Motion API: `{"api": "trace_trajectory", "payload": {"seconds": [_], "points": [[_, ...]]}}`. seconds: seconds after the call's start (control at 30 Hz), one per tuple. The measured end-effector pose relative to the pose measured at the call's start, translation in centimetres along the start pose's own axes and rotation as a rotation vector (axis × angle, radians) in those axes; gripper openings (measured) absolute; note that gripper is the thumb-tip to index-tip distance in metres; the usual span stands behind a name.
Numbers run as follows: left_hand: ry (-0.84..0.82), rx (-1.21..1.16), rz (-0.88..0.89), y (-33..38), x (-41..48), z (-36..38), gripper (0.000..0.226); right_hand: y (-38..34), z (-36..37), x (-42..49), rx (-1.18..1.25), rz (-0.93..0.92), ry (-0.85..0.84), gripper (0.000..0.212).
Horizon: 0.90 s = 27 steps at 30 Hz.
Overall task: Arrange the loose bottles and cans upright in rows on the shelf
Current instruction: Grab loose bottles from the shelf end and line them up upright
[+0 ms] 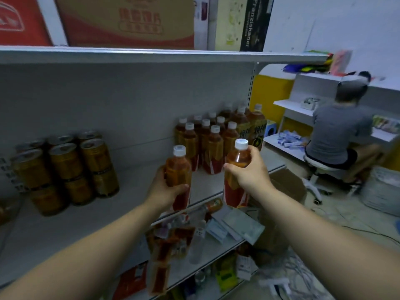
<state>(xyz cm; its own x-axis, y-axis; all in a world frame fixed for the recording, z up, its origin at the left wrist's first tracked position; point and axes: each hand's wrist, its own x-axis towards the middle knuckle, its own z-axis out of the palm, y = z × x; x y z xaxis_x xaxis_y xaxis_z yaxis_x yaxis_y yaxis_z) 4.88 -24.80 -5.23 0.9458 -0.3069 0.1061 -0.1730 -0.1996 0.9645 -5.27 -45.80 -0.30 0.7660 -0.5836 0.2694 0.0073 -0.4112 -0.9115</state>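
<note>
My left hand [165, 190] grips an upright tea bottle [179, 169] with a white cap and a red and orange label. My right hand [249, 172] holds a second, matching tea bottle [237, 187], also upright. Both bottles hover at the front edge of the white shelf [134, 191], just in front of a group of several standing tea bottles [207, 144]. Stacked gold cans [65, 169] stand in rows on the shelf's left part.
An upper shelf [151, 55] carries cardboard boxes. A lower shelf [216, 247] holds loose bottles lying down, packets and papers. At the right a person [337, 135] sits on a stool facing another shelf. A cardboard box [285, 185] and cables lie on the floor.
</note>
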Motion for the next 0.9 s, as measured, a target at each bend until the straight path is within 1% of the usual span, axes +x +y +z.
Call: {"api": "trace_trajectory", "payload": {"seconds": [0.1,0.2,0.3,0.4,0.53,0.63,0.67,0.73,0.8,0.9], "points": [[0.014,0.007,0.033,-1.3,3.1,2.5,0.064,2.0,0.5,3.2,0.015,0.009,-0.033,0.061],[0.058,-0.049,0.013,-1.8,6.3,5.1,0.068,3.9,0.9,6.3,0.003,-0.01,-0.059,0.063],[0.066,-0.088,0.063,-2.1,8.6,7.1,0.058,5.6,1.1,8.8,0.004,-0.041,-0.102,0.068],[0.076,-0.11,0.065,-2.3,9.8,8.4,0.061,6.9,1.1,10.7,0.05,-0.041,-0.139,0.065],[0.054,-0.092,0.034,-2.7,10.4,9.7,0.076,8.9,0.5,12.4,-0.014,-0.182,-0.242,0.071],[0.052,-0.03,0.012,-3.0,10.5,9.8,0.092,10.4,-0.6,13.9,-0.159,-0.298,-0.366,0.089],[0.07,-0.014,0.003,-3.1,10.6,9.9,0.093,10.7,-1.0,14.5,-0.206,-0.309,-0.408,0.094],[0.139,0.007,-0.005,-3.4,10.6,10.4,0.09,11.1,-1.5,15.8,-0.233,-0.323,-0.474,0.096],[0.195,0.034,-0.015,-3.3,10.6,11.4,0.089,11.3,-2.0,16.9,-0.215,-0.35,-0.503,0.094],[0.262,0.052,-0.053,-3.2,10.6,12.4,0.093,11.8,-2.6,17.9,-0.175,-0.382,-0.516,0.091]]}}
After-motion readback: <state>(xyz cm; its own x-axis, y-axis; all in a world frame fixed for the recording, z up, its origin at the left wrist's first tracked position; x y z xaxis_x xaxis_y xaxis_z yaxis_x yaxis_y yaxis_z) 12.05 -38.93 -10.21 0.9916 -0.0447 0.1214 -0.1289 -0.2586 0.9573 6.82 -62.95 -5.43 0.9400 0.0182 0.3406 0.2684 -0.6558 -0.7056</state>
